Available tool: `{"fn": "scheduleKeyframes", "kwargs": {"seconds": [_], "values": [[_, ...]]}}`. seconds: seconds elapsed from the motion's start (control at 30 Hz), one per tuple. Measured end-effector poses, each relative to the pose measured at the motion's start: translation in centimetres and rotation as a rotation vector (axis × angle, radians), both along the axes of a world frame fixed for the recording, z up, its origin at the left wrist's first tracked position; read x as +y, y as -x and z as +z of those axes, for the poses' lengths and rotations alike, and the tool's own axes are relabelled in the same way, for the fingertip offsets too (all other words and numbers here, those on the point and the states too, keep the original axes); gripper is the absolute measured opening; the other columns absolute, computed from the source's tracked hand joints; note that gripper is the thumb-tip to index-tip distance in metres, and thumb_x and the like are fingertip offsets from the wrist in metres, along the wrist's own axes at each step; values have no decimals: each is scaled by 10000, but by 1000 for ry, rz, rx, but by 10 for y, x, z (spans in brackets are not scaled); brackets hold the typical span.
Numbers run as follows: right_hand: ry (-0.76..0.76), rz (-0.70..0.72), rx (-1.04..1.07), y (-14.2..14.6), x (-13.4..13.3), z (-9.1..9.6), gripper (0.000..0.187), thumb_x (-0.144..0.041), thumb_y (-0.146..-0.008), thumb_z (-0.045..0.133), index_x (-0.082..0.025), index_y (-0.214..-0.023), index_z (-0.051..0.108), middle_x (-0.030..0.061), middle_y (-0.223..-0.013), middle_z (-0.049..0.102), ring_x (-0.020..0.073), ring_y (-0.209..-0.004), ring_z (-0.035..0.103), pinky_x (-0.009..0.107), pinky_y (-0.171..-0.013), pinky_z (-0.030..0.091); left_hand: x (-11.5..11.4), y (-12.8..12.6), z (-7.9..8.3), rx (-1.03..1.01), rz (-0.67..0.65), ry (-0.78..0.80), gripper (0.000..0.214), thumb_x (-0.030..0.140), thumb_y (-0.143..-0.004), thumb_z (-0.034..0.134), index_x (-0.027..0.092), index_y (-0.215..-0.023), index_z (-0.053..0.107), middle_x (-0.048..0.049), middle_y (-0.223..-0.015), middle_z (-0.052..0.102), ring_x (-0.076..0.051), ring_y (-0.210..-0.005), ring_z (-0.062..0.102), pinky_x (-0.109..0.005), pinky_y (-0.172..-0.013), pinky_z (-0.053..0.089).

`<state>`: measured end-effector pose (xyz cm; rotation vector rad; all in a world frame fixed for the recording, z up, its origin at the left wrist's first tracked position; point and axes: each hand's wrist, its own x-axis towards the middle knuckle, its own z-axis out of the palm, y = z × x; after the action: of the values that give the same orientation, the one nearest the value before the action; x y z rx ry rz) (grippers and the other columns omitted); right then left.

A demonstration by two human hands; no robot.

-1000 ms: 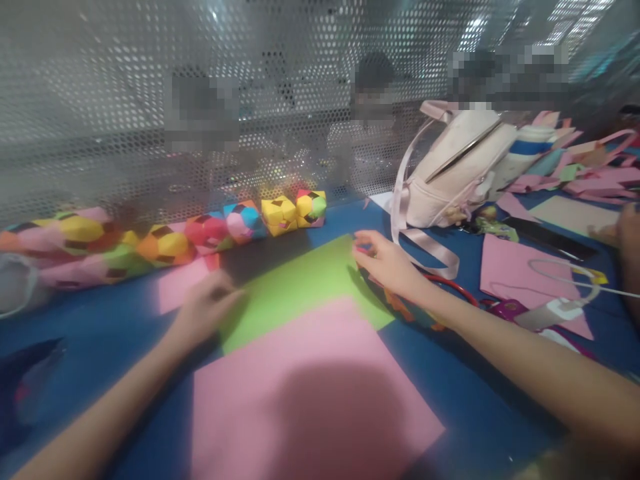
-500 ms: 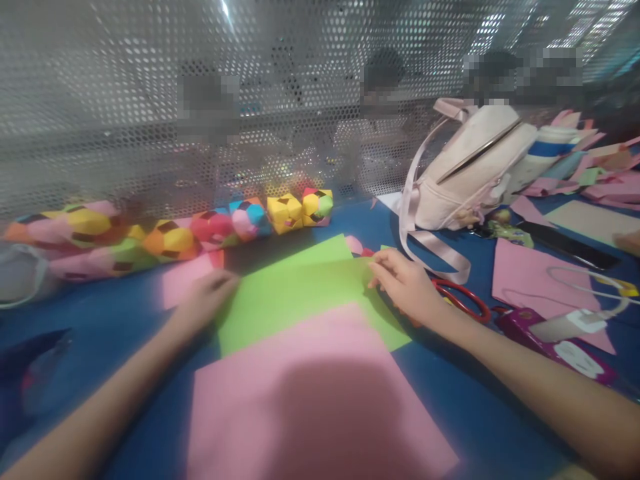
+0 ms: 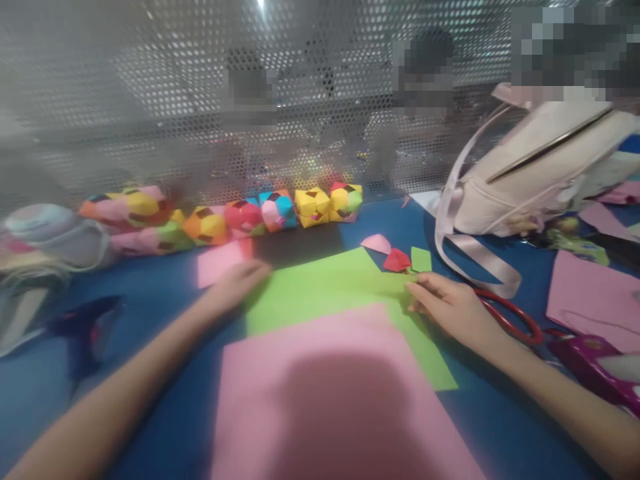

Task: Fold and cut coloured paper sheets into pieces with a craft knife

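Note:
A light green sheet of paper (image 3: 310, 293) lies on the blue table between my hands. My left hand (image 3: 245, 280), somewhat blurred, has its fingers curled at the sheet's left edge. My right hand (image 3: 447, 307) pinches the sheet near its right edge, thumb against fingers. Closer to me, a large pink sheet (image 3: 250, 400) overlaps the green one and carries a dark shadow. Just beyond my right fingertips lie a small red folded paper piece (image 3: 397, 260), a pink piece (image 3: 376, 244) and a small green piece (image 3: 421, 259).
Colourful folded paper balls (image 3: 245, 219) line the back, before a perforated metal screen (image 3: 310, 133). A dark glue gun (image 3: 85, 330) lies left. To the right are a pale backpack (image 3: 525, 167), red-handled scissors (image 3: 515, 317) and a purple power strip (image 3: 590, 360). People show behind the screen.
The view has turned left, so everything sits further right and more of the glue gun shows. Both hands stay at the green sheet. The red and green pieces are more exposed now.

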<state>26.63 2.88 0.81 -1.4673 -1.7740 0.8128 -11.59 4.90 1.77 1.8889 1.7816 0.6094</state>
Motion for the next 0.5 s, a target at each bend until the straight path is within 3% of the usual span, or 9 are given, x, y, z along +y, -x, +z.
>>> {"fn": "scheduleKeyframes", "kwargs": {"seconds": [0.17, 0.27, 0.4, 0.5], "values": [[-90, 35, -134, 1, 1, -10, 328, -510, -813, 492, -250, -630, 412, -5, -519, 573, 182, -501, 579, 275, -478, 413, -10, -11, 0, 77, -90, -8, 334, 461, -739, 589, 184, -892, 695, -49, -893, 716, -218, -811, 637, -339, -793, 503], [-142, 58, -208, 2, 2, -15, 248, -453, -811, 471, -259, -673, 401, -25, -506, 538, 184, -475, 556, 281, -473, 386, -12, -14, -3, 105, -79, -54, 309, 428, -784, 559, 190, -932, 689, -39, -924, 717, -202, -832, 643, -317, -803, 506], [-195, 84, -248, 2, 2, -20, 176, -417, -818, 442, -263, -737, 421, -37, -509, 510, 185, -453, 527, 291, -478, 375, -4, -9, 2, 186, 84, -186, 351, 376, -889, 432, 167, -1084, 635, -77, -1030, 682, -211, -943, 631, -334, -871, 496], [-247, 87, -261, 2, 3, -23, 172, -407, -825, 438, -266, -733, 399, -46, -500, 463, 178, -429, 486, 290, -460, 354, 10, 1, 6, 303, 239, -266, 316, 308, -868, 449, 149, -1083, 617, -124, -1071, 634, -271, -1055, 588, -398, -935, 462]]}}
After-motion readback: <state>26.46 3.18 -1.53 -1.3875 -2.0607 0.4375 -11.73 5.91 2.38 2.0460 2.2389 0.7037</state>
